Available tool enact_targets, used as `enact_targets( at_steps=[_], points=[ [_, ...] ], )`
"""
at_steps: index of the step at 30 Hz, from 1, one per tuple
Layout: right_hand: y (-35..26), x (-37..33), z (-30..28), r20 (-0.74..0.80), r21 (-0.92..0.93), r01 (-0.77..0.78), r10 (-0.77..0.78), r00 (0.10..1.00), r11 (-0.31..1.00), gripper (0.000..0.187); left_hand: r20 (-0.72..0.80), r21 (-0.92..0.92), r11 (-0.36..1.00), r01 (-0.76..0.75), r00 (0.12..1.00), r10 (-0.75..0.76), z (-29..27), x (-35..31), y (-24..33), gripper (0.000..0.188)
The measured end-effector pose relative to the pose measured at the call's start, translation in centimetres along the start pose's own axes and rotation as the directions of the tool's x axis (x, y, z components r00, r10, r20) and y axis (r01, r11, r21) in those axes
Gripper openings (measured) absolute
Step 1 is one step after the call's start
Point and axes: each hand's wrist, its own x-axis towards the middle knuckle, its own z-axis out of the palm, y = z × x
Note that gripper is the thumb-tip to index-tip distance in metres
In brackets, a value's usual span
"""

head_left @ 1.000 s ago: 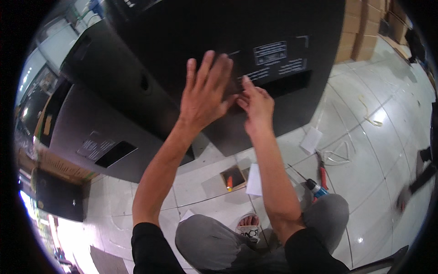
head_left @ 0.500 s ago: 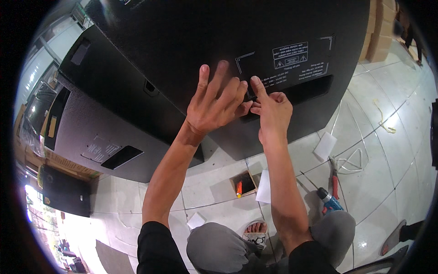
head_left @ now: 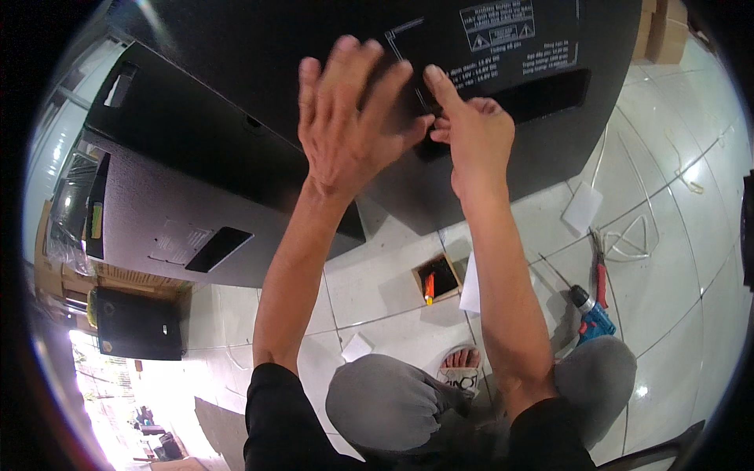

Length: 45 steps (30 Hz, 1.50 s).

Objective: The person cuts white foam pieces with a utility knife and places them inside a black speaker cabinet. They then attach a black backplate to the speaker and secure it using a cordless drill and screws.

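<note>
A large black cabinet, which looks like a loudspeaker box, stands before me with white print on its face. Below the print is a long dark rectangular opening. My left hand lies with fingers spread over the face, left of the opening; its fingers are slightly blurred. At the opening's left end is my right hand, its fingers curled in and its thumb stretched up along the panel. Whatever those curled fingers grip, if anything, is too small or hidden to make out.
A second black cabinet stands at left. On the tiled floor lie a blue drill, red-handled pliers, white cable and white pieces. A small open box holds an orange item. Cardboard boxes stand far right.
My view has shifted, so the floor things appear higher and farther right. My left hand's fingers have spread and flattened more. The right hand stays at the opening's left end.
</note>
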Motion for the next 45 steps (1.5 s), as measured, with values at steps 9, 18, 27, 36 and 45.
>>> enact_targets(
  at_steps=[9, 18, 27, 36, 45],
  points=[
    [0.2, 1.4, -1.0, 0.050, -0.174, 0.009, 0.000, 0.999, 0.985, 0.065, -0.064, 0.048, 0.986, 0.157, 0.986, -0.154, 1.2, 0.1, 0.0, 0.098],
    [1.0, 1.6, -0.5, 0.109, -0.057, 0.188, -0.181, 0.977, 0.980, 0.072, -0.043, 0.222, 0.937, 0.268, 0.963, -0.265, 0.6, 1.3, 2.0, 0.091],
    [4.0, 2.7, -2.4, 0.274, 0.143, 0.298, -0.327, 0.904, 0.944, 0.046, -0.073, 0.244, 0.919, 0.310, 0.951, -0.302, 1.4, 0.6, 2.0, 0.092],
    [5.4, 1.7, -1.6, 0.266, 0.083, 0.345, -0.354, 0.897, 0.935, 0.044, 0.052, 0.390, 0.901, 0.190, 0.972, -0.227, -0.6, 1.0, 1.7, 0.084],
    [5.8, 1.2, -1.0, 0.264, 0.128, 0.364, -0.386, 0.884, 0.923, 0.046, -0.007, 0.246, 0.930, 0.275, 0.960, -0.282, -0.8, 1.3, 0.6, 0.087]
  ],
)
